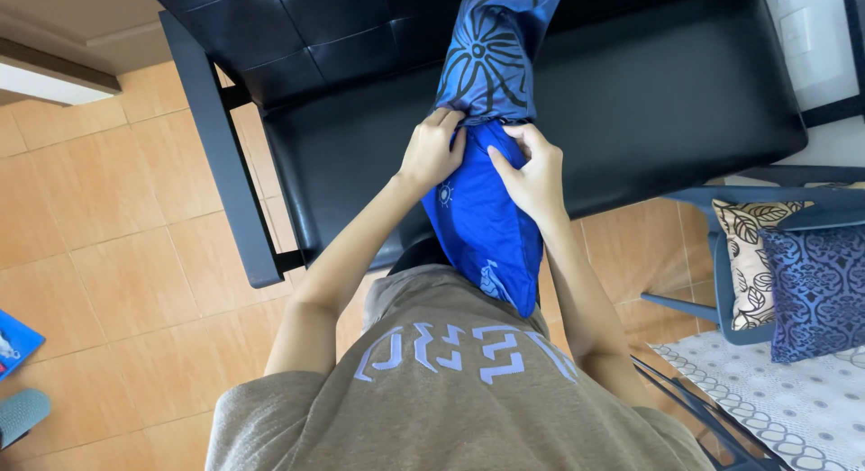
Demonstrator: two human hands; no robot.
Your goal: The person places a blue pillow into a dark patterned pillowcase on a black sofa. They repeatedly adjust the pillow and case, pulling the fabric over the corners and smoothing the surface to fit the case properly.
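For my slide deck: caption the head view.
Both hands, left hand and right hand, grip a blue cushion at its patterned cover.

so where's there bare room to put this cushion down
Bare black sofa seat right of the patterned cover, and a narrower patch left of the left hand. Tiled floor is open too. Crowded: the blue chair, stacked with cushions.
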